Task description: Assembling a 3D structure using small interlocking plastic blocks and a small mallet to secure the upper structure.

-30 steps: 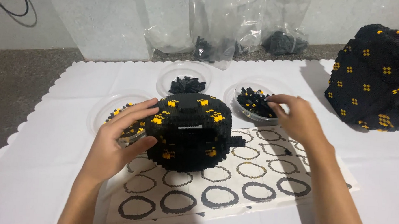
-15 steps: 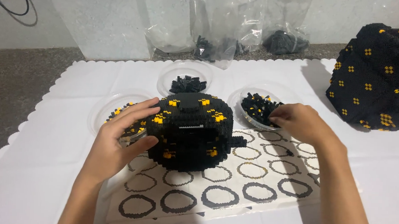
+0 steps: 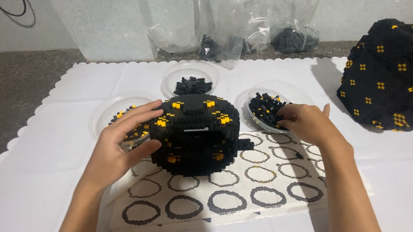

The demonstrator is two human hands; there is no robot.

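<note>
A round black block model (image 3: 197, 134) with yellow spots sits on a printed sheet of black rings (image 3: 240, 187). My left hand (image 3: 122, 142) rests against its left side, fingers spread over it. My right hand (image 3: 306, 122) reaches into a clear dish of small black bricks (image 3: 264, 109) to the right of the model; its fingertips are among the bricks, and whether they pinch one is hidden.
A clear dish of black pieces (image 3: 191, 83) stands behind the model, and a dish with black and yellow pieces (image 3: 116, 116) to its left. A large black spotted block model (image 3: 391, 77) is at far right. Plastic bags (image 3: 228, 33) line the back.
My right hand has moved left from the dish's right rim into the dish of black bricks. My left hand has stayed on the model.
</note>
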